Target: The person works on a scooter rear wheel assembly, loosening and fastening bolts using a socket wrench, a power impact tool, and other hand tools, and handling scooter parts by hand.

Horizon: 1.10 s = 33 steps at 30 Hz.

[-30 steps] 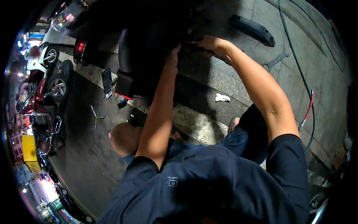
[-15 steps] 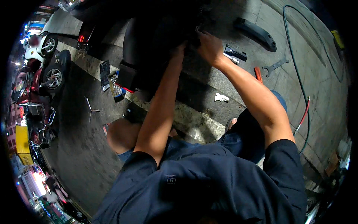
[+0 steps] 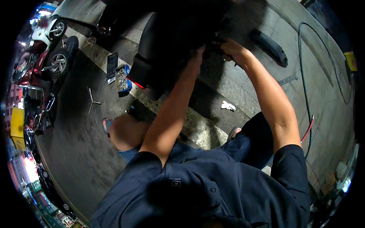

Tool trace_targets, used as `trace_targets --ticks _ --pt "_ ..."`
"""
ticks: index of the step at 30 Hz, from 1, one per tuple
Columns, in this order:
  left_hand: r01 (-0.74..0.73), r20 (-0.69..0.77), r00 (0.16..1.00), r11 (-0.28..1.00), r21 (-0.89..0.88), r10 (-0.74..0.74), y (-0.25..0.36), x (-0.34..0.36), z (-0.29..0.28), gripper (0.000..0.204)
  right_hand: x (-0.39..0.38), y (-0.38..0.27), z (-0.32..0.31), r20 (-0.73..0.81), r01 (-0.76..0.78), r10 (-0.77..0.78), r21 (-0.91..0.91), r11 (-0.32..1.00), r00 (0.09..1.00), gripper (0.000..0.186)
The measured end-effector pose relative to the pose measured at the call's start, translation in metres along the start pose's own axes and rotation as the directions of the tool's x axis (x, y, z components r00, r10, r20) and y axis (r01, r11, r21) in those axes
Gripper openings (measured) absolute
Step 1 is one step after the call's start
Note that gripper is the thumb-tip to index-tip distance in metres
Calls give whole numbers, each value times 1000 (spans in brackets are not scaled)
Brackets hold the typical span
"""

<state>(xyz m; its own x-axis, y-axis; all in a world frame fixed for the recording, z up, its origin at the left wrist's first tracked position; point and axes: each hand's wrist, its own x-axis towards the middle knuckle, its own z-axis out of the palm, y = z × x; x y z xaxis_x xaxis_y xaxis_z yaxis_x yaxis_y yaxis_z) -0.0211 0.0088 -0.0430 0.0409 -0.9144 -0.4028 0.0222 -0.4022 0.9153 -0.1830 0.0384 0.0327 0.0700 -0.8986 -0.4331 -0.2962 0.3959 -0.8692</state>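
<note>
Both my hands reach forward into the deep shadow around a dark motor vehicle [image 3: 161,45] with a red rear light [image 3: 137,83]. My left hand [image 3: 196,57] is against its dark side; the fingers are lost in the dark. To its right, my right hand [image 3: 233,49] is bent inward with its fingers curled together at a shadowed part. Whatever is between those fingers is too dark to make out. A black curved panel [image 3: 269,47] lies on the paving right of that hand. A grey open-ended wrench [image 3: 288,79] lies partly behind my right forearm.
A blue box of small metal parts [image 3: 122,79] sits beside a dark case [image 3: 112,65] at left. A three-armed wrench [image 3: 91,100] lies nearby. A crumpled white thing [image 3: 228,106] is below my hands. A long hose [image 3: 303,72] curves along the right; parked scooters [image 3: 53,66] stand far left.
The whole view has shifted slightly. My right hand has moved right and its fingers are more curled. The black-and-silver tool and red handle near my right forearm no longer show.
</note>
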Motion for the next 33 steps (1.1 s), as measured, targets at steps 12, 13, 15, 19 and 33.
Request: trace_targets --ticks 12,13,15,19,33 --pt "152 199 976 929 -336 -88 -26 -23 31 37 -7 29 -2 16 232 -233 -199 952 972 25" --pt "170 194 975 917 -362 -104 -33 -20 24 36 -35 11 14 1 213 -220 -257 943 975 27" --pt "205 239 965 879 -431 -108 -31 -19 31 35 -64 6 3 -152 -26 -55 -488 873 987 30" --pt "257 276 954 793 -553 -117 -23 -9 22 32 -86 56 5 -224 204 -622 -816 540 751 25" --pt "273 271 958 584 -764 -93 -40 2 64 23 -83 66 -26 -295 50 -76 -93 994 953 36"
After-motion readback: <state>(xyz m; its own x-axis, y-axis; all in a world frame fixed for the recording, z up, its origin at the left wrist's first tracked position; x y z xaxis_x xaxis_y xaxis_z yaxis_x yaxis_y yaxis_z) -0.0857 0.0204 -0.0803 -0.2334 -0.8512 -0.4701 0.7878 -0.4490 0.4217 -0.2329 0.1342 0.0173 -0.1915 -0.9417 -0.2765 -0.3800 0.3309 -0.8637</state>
